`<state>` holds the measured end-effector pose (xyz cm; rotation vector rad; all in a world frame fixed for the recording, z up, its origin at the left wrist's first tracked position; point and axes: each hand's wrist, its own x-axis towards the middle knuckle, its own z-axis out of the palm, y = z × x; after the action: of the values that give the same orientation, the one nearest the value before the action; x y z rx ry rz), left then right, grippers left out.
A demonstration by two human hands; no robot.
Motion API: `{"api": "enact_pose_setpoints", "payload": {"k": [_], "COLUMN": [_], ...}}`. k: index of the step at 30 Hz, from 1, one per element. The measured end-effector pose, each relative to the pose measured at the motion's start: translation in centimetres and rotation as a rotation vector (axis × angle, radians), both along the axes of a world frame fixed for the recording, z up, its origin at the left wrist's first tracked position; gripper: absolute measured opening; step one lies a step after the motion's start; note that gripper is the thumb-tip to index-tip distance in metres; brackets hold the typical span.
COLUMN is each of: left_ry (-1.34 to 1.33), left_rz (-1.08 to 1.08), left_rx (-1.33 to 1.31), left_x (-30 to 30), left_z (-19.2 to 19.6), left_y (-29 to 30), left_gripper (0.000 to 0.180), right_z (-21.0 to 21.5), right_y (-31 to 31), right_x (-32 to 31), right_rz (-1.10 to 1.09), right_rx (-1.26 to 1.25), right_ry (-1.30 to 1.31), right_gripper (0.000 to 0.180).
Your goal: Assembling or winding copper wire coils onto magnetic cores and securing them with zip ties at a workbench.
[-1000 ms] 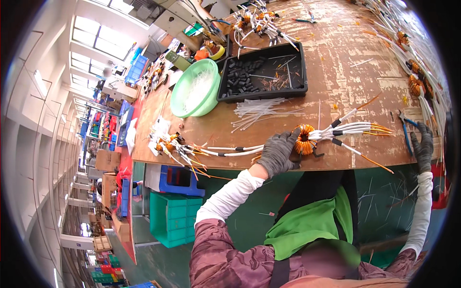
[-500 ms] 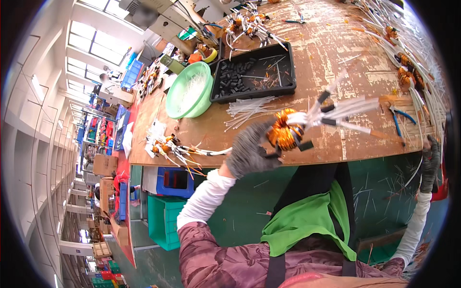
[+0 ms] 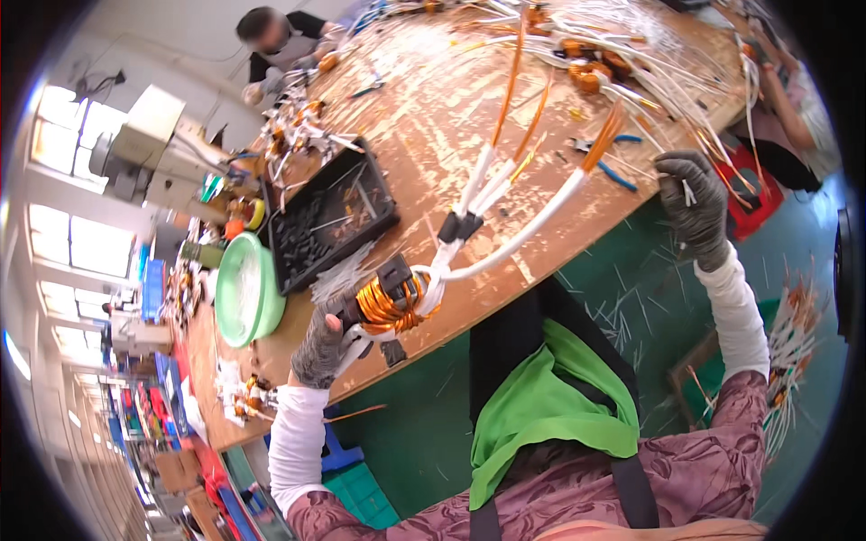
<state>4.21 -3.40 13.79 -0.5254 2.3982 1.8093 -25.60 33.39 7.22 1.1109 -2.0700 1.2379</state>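
My left hand (image 3: 317,352), in a grey glove, grips a copper-wound ring coil (image 3: 390,305) over the near table edge. White-sleeved leads (image 3: 519,230) run from the coil toward the upper right, with bare copper ends and black sleeves (image 3: 458,227) near their base. Beyond the right table edge, my gloved right hand (image 3: 695,203) is raised with its fingers curled. Small white bits show at its fingers, too small to name. Blue-handled pliers (image 3: 613,167) lie on the table to the left of that hand.
A black tray (image 3: 386,200) of short black sleeves stands beside a light green bowl (image 3: 269,302). More coils (image 3: 591,72) with long leads lie at the far right; others (image 3: 239,397) lie at the left. Across the table works another person (image 3: 280,54). A red stool (image 3: 756,200) stands at right.
My view has turned. My left hand has tipped the coil, and its leads now point up and right. My right hand has come up beside the table edge.
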Motion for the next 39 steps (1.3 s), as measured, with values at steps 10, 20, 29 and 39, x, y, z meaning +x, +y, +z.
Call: {"api": "enact_pose_setpoints", "payload": {"k": [10,20,29,39], "left_ry": [0.051,-0.628,-0.987,-0.434], "left_rz": [-0.538,0.000,-0.082,-0.304], "left_rx": [-0.442,0.278,-0.016,-0.556], "left_x": [-3.3,-3.9,-0.9,3.1], "left_z": [-1.0,5.3,-9.8,-11.3], "left_y": [-1.0,-2.3,-9.0,-7.9], "left_gripper": [0.037,0.090,0.080,0.029], "right_z": [0.3,0.7,-4.0,-4.1], "right_y": [-7.5,-10.8,-17.7,-20.5], "right_x": [5.1,4.9,5.6,2.1], "right_rz": [0.343,0.637,0.726,0.796], "right_rx": [0.404,0.305,0.923,1.033], "right_ry": [0.402,0.066,-0.127,-0.167], "right_gripper": [0.049,0.028,0.025,0.027]}}
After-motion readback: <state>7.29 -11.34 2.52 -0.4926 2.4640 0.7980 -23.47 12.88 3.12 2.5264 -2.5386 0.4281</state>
